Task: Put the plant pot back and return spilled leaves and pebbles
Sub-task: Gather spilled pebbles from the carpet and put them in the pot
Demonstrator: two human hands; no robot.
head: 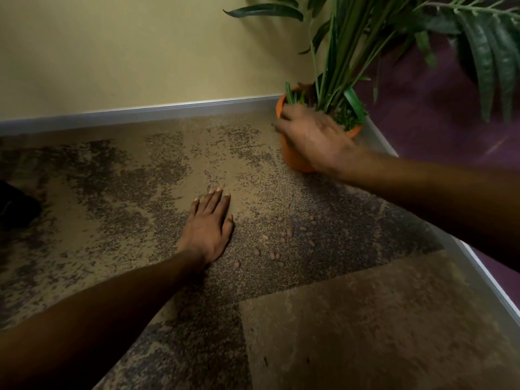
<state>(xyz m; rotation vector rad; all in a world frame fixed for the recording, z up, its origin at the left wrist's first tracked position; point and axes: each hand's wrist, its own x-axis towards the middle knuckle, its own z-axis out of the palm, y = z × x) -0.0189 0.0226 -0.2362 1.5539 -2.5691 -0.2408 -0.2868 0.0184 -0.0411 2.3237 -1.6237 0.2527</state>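
Observation:
An orange plant pot point(294, 157) stands upright in the room's corner, with long green leaves point(349, 52) rising from it. My right hand point(312, 136) is over the pot's near rim, blurred, fingers spread and pointing down into the pot; whether it holds anything cannot be seen. My left hand point(209, 228) lies flat on the carpet, palm down, fingers together. Several small pinkish pebbles point(284, 235) are scattered on the carpet just right of my left hand.
Speckled brown carpet point(126, 192) covers the floor. A yellow wall point(140, 52) with a grey skirting runs behind, a purple wall point(436, 122) to the right. A dark object point(17, 205) sits at the left edge.

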